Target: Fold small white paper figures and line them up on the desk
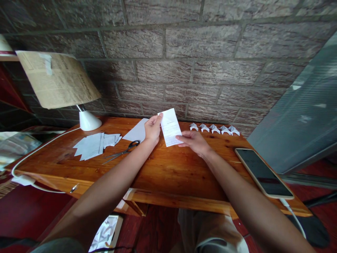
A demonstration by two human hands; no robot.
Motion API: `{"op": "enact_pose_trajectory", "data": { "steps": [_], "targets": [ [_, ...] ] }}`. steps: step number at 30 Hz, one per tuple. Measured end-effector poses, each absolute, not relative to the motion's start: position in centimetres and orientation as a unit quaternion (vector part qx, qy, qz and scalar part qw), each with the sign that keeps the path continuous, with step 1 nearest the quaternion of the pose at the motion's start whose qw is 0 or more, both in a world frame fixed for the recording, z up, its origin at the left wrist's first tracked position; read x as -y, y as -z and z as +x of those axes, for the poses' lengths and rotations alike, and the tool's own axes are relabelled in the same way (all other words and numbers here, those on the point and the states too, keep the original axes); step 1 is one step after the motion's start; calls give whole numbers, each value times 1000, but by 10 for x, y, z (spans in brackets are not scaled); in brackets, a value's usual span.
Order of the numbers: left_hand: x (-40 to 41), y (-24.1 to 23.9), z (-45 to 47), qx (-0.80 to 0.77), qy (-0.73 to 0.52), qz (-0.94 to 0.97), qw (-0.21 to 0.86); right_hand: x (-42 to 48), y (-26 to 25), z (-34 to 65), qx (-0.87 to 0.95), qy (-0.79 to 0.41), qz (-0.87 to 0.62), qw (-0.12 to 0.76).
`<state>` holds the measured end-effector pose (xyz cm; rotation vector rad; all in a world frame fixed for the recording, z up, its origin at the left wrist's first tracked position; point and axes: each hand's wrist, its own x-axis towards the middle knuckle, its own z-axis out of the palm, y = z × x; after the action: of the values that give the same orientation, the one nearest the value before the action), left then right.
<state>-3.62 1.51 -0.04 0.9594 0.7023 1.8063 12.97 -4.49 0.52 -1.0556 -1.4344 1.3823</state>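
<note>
Between both hands I hold a small rectangular sheet of printed paper (170, 127) above the wooden desk. My left hand (153, 129) pinches its upper left corner. At the lower right edge, my right hand (194, 141) grips it between thumb and fingers. Black-handled scissors (122, 151) lie beside my left forearm, blades pointing left. Behind my left hand rests a larger white sheet (136, 130). A pile of cut paper pieces (91, 144) is spread farther left. Several small folded paper shapes (214, 129) stand in a row by the wall, right of my right hand.
A lamp (90, 120) with a newsprint shade stands at the desk's back left, its white cord running over the left edge. On the right lies a phone (263, 172) with a cable plugged in. A brick wall (184, 70) borders the desk (179, 175). Below is an open-topped box (107, 232).
</note>
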Motion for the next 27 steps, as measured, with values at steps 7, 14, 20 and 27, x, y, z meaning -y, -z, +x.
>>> {"op": "enact_pose_trajectory", "data": {
  "steps": [7,14,20,27],
  "targets": [
    [-20,-2,-40,-306,-714,336,533,46,-9,128,563,-551,-452,420],
    [-19,-2,-41,-284,-718,319,549,48,-10,132,590,-573,-407,397],
    [-17,-6,-44,-280,-711,312,565,44,-10,137,575,-562,-443,396],
    [-21,-6,-46,-279,-715,304,564,41,-9,137,555,-533,-462,441]
  ]
}}
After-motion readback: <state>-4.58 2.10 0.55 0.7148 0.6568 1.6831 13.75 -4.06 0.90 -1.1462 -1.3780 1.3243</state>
